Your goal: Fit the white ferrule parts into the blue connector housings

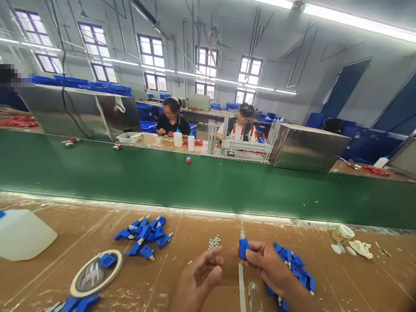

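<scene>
Two bare hands work low over a brown bench (201, 225). The right hand (266, 264) pinches a small blue part (243, 248) between thumb and fingers and holds it upright just above the bench, with a thin pale tip pointing up from its top. The left hand (199, 277) sits just beside it, fingers curled loosely inward; whether anything lies between the fingertips I cannot tell, since they are turned away from the camera.

Just beyond the left hand lies a little heap of white bits (214, 242). Under and behind the right hand lies a pile of blue parts (297, 268). A second blue heap (146, 236) lies farther to the left, and near it a tape ring (96, 273) lies flat with one blue piece inside it. A white jug (22, 234) stands at the left edge. To the far right lie a small glass jar (341, 234) and a crumpled white cloth (362, 248).

Past the bench runs a green belt (208, 182) carrying a few small red items. On its far side sit two people (172, 121), each at a table, with two white bottles (178, 138) near them.
</scene>
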`<state>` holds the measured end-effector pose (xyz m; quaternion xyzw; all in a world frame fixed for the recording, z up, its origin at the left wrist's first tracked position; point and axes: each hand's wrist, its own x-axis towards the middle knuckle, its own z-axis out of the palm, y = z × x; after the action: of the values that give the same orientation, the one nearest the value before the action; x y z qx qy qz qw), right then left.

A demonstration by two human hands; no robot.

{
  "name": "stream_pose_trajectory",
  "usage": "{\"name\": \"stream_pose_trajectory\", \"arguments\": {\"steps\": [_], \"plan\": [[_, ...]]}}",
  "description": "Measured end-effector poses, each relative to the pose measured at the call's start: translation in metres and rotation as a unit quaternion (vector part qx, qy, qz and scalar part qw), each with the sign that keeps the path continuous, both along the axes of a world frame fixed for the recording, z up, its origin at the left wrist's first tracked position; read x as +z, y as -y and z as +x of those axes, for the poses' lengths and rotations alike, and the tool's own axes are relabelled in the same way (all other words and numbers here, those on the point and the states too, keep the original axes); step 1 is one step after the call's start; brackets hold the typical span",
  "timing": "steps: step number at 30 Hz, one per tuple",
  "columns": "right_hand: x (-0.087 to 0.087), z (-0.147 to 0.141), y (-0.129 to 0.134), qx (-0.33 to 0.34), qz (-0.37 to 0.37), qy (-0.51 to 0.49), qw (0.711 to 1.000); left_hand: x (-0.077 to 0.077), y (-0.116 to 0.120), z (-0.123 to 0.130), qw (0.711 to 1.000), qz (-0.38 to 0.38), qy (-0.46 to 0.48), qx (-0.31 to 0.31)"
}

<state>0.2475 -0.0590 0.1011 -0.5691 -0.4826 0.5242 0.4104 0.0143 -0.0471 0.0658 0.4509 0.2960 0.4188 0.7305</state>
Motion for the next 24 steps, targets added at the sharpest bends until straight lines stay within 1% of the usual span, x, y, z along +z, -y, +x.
{"name": "stream_pose_trajectory", "arguments": {"steps": [1, 3, 5, 7, 8, 10, 12, 13, 16, 18, 20, 22, 24], "plan": [[-0.001, -0.012, 0.015, 0.008, -0.007, -0.031, 0.999, -0.001, -0.005, 0.013, 1.000, -0.005, 0.010, -0.018], [-0.003, -0.028, 0.037, 0.019, -0.021, -0.115, 0.993, -0.004, -0.010, 0.034, 0.996, -0.008, 0.039, -0.084], [-0.007, -0.035, 0.048, 0.023, -0.036, -0.196, 0.980, -0.007, -0.008, 0.045, 0.986, 0.008, 0.071, -0.150], [-0.011, -0.036, 0.051, 0.019, -0.046, -0.238, 0.970, -0.012, -0.005, 0.048, 0.980, 0.026, 0.081, -0.181], [-0.013, -0.035, 0.050, 0.010, -0.047, -0.238, 0.970, -0.014, -0.005, 0.047, 0.979, 0.029, 0.080, -0.184], [-0.015, -0.033, 0.048, -0.017, -0.046, -0.237, 0.970, -0.018, -0.004, 0.044, 0.979, 0.003, 0.075, -0.188], [-0.016, -0.033, 0.045, -0.044, -0.048, -0.241, 0.968, -0.018, -0.005, 0.041, 0.982, -0.028, 0.072, -0.174], [-0.016, -0.034, 0.043, -0.054, -0.053, -0.244, 0.967, -0.016, -0.005, 0.039, 0.983, -0.030, 0.065, -0.166], [-0.014, -0.040, 0.040, -0.081, -0.068, -0.256, 0.961, -0.007, -0.003, 0.035, 0.988, -0.003, 0.016, -0.155], [-0.014, -0.045, 0.037, -0.093, -0.081, -0.259, 0.958, -0.003, -0.003, 0.033, 0.986, 0.010, -0.006, -0.166], [-0.014, -0.049, 0.036, -0.103, -0.096, -0.255, 0.957, -0.003, -0.005, 0.032, 0.983, 0.005, -0.012, -0.185], [-0.017, -0.051, 0.035, -0.113, -0.107, -0.245, 0.957, -0.006, -0.009, 0.030, 0.978, -0.019, -0.005, -0.209], [-0.021, -0.048, 0.039, -0.124, -0.108, -0.236, 0.958, -0.009, -0.014, 0.028, 0.974, -0.073, 0.024, -0.214]]}}
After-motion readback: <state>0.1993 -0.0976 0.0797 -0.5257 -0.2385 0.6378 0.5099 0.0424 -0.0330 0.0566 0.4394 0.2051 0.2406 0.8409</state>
